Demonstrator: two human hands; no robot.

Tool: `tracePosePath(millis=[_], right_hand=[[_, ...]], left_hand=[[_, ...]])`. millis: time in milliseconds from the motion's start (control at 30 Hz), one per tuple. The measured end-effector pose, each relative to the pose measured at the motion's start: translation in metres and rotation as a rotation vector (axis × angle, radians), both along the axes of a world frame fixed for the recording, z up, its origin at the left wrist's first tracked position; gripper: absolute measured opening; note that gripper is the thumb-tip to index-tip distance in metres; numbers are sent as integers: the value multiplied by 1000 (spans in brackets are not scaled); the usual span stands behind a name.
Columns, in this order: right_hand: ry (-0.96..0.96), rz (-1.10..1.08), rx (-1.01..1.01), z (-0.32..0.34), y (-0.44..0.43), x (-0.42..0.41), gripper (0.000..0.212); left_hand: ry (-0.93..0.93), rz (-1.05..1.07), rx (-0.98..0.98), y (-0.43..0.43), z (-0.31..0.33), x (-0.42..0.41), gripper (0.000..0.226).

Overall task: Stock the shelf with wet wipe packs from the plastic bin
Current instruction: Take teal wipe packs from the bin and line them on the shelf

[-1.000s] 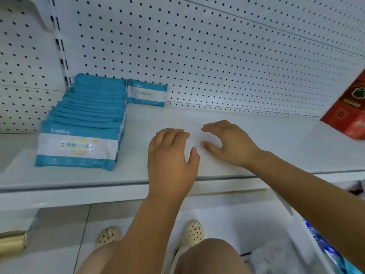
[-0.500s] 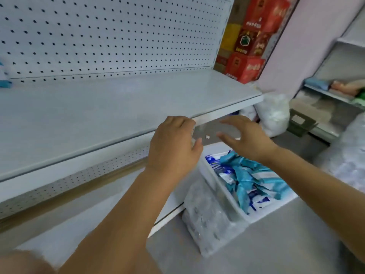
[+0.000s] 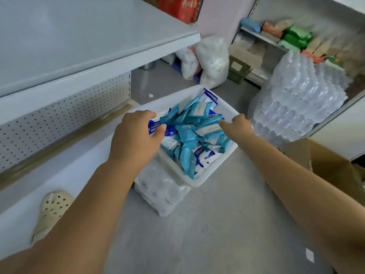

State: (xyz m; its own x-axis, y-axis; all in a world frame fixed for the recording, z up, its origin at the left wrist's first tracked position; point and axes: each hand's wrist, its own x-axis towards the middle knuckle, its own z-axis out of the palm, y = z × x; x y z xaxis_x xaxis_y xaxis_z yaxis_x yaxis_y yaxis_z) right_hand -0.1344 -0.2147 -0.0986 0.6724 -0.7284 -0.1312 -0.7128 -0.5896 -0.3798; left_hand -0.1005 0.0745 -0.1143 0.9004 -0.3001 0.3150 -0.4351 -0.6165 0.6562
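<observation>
There were one plastic bin, wet wipe packs too many to count, two white sacks, one shoe and one cardboard box.

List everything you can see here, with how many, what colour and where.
wet wipe packs: many, teal and white, heaped in the bin
bin: one, white, on a bottle pack
shelf: one, pale grey, upper left
bottle packs: several, clear, one under the bin, a stack at right
boxes: a few, red, top, beyond the shelf
bags: about two, white, floor beyond the bin
cardboard box: one, brown, right edge
packets: several, green and mixed, upper right
shoe: one, beige, lower left
left hand: over the bin's left side, fingertips at the packs
right hand: at the bin's right side, fingers at the packs
</observation>
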Motion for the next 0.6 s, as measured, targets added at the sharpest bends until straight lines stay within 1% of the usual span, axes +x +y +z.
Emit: tracePosePath(millis=[33,100,167,267,333,433,533,600], right_hand=[[-11,-71,43,-2,-4,-1,61],[1,-130,125,-8,-11,2,50],[15,-152,192,-13,-14,6,51],[-3,-214,274,-16,-14,14,52],[39,-210,263,-18,-12,21,53],[110,-139,270,-15,0,32,57],[199,-35,188,-14,9,40,53],[254,-20,161,-17,10,42,55]], left_hand=[[12,5,4,-4,-3,2,40],[21,-5,41,-12,-13,7,39],[63,2,120,-19,-27,12,42],[156,17,206,-26,-50,12,59],[178,21,226,-31,-61,10,63],[197,32,261,-36,-66,10,65],[210,24,264,-37,-67,13,67],[214,19,256,-35,-68,14,68]])
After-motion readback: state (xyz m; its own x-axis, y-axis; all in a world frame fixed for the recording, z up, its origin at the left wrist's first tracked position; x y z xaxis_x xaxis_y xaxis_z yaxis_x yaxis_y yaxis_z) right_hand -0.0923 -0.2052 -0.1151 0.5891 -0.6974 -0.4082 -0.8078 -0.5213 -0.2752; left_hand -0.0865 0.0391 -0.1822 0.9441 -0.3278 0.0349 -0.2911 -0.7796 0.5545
